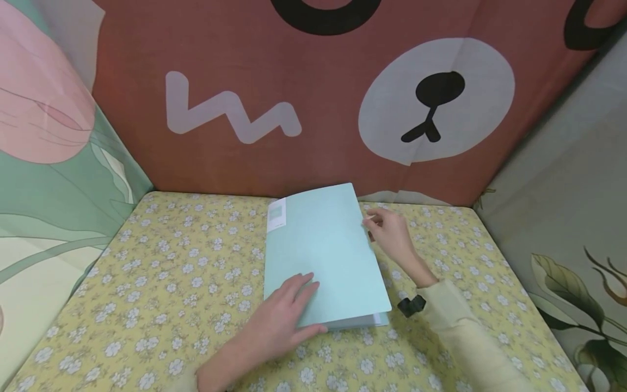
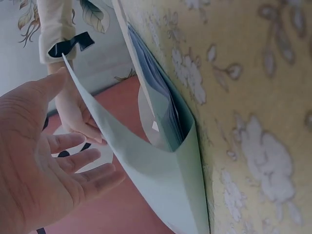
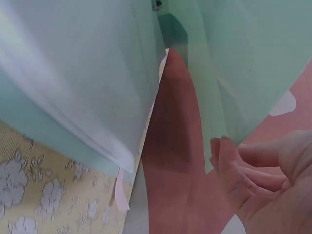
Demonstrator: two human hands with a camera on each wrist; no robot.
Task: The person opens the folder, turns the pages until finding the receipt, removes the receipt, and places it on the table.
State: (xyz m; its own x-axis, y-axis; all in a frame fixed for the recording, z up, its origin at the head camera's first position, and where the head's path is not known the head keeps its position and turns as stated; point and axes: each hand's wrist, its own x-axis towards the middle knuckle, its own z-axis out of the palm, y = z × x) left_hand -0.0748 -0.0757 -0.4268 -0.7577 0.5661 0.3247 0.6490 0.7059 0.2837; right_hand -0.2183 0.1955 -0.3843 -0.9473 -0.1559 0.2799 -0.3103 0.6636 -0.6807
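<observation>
Mint folder (image 1: 328,250), white corner label (image 1: 276,214), unreadable

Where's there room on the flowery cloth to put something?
The biggest bare patch of flowery cloth lies between the green curtain and the folder. Another lies between the right sleeve and the grey curtain. The middle is crowded: the left hand is over the folder, the right hand pinches its edge.

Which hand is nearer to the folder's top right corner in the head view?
Right. The right hand pinches the right edge of the folder, below that corner; the left hand is at the folder's lower left, farther off.
</observation>
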